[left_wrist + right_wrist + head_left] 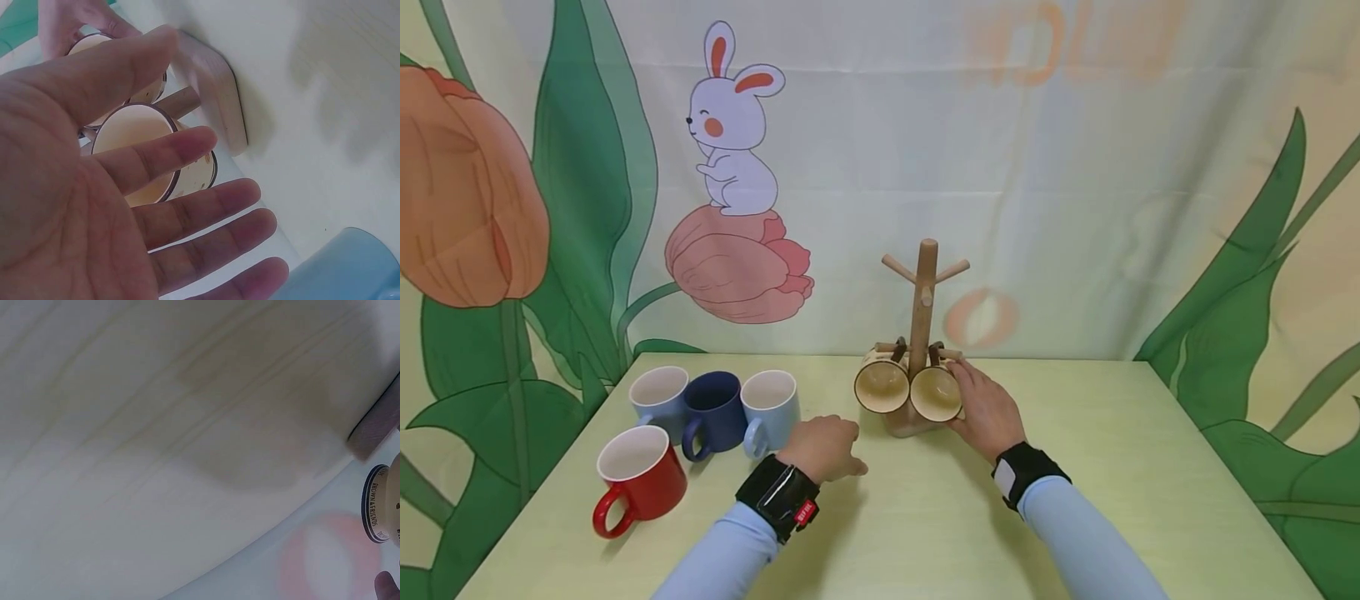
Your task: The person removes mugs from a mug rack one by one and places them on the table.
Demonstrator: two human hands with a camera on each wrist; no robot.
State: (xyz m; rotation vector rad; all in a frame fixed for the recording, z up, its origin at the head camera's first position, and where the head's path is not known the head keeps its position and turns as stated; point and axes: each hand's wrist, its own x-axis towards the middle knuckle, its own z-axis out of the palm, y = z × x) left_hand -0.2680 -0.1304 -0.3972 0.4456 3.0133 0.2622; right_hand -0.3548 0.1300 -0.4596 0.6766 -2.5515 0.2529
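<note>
Two cream mugs with dark rims hang by their handles from the lower pegs of a wooden mug tree [923,308], mouths toward me. My right hand [991,410] holds the right cream mug [936,395] at its right side, thumb low and fingers higher up. In the right wrist view, only a fingertip and part of that mug [392,503] show at the edge. My left hand [822,447] hovers over the table, left of the tree, fingers spread with nothing in them. Behind it in the left wrist view is the left cream mug [134,134].
Left on the table stand a red mug [642,475], a dark blue mug [715,408] and two light blue mugs, one [772,410] close to my left hand. The tree's upper pegs [953,269] bear nothing. A printed curtain [880,150] hangs behind the table's back edge.
</note>
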